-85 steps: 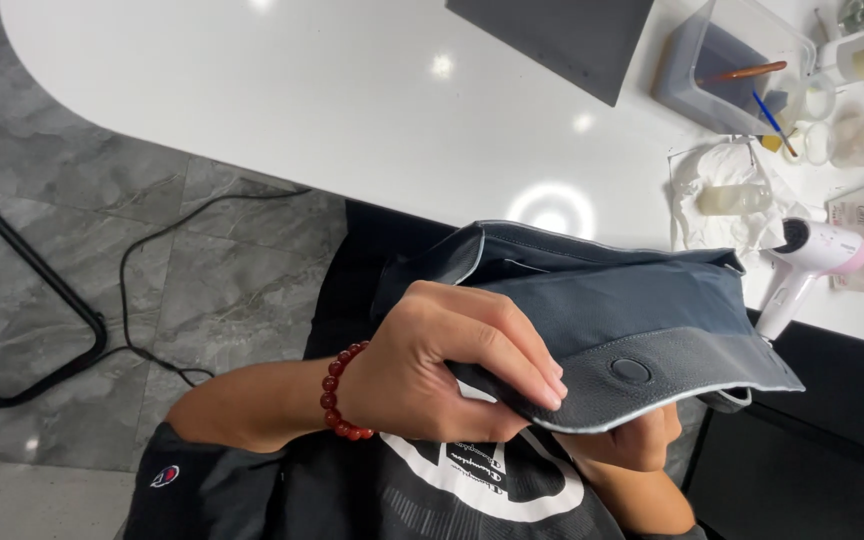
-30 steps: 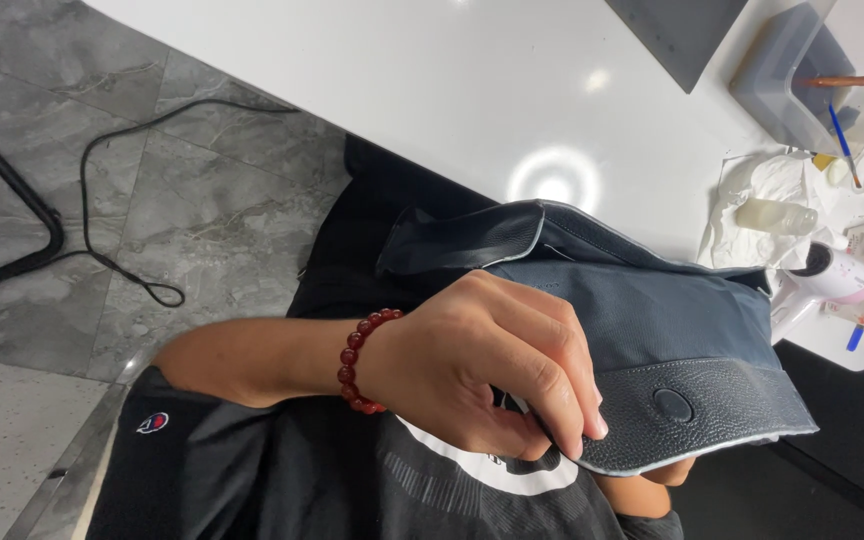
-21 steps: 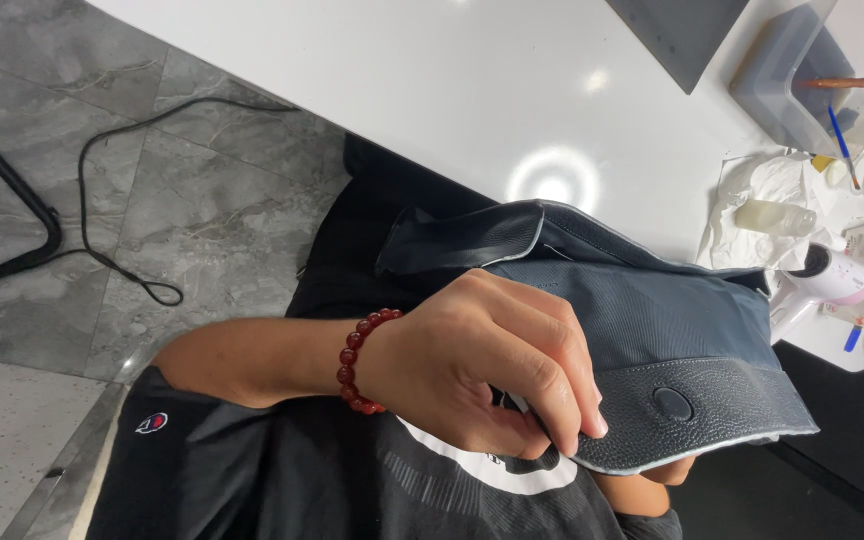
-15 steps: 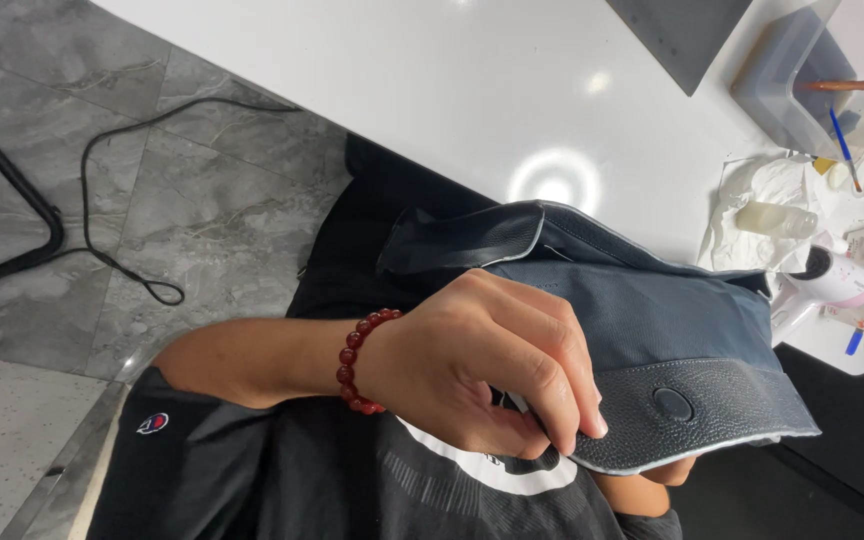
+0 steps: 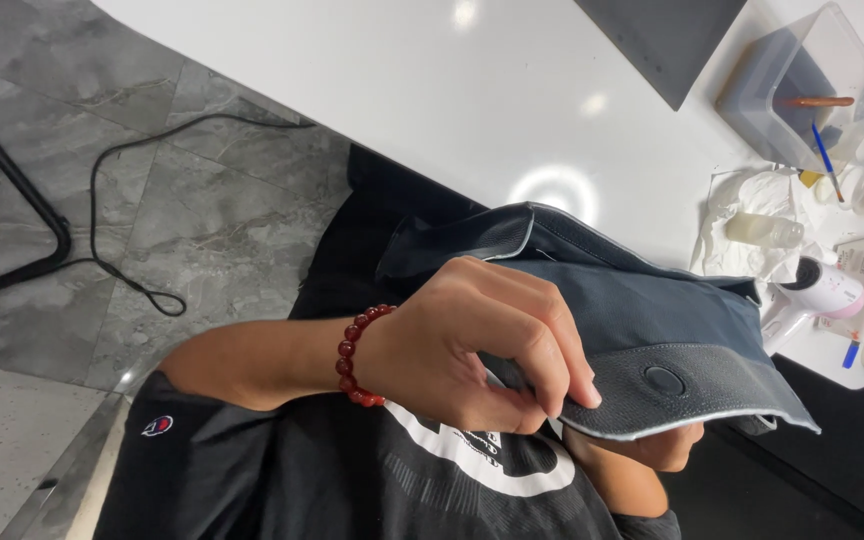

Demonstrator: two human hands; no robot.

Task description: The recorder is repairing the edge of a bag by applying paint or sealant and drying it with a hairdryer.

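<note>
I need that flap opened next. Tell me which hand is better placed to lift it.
Left. The left hand pinches the flap in its grip, beside the round snap. The right hand sits under the grey bag, mostly hidden, probably supporting it.

White table [image 5: 372, 90]: clear plastic box [image 5: 802, 85], crumpled white cloth [image 5: 752, 225] and hairdryer [image 5: 812, 295] at its right edge.

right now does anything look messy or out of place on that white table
Mostly the far end: crumpled white wrapping lies under a small bottle on its side, beside a hairdryer at the table's edge. The dark bag looks intact.
</note>
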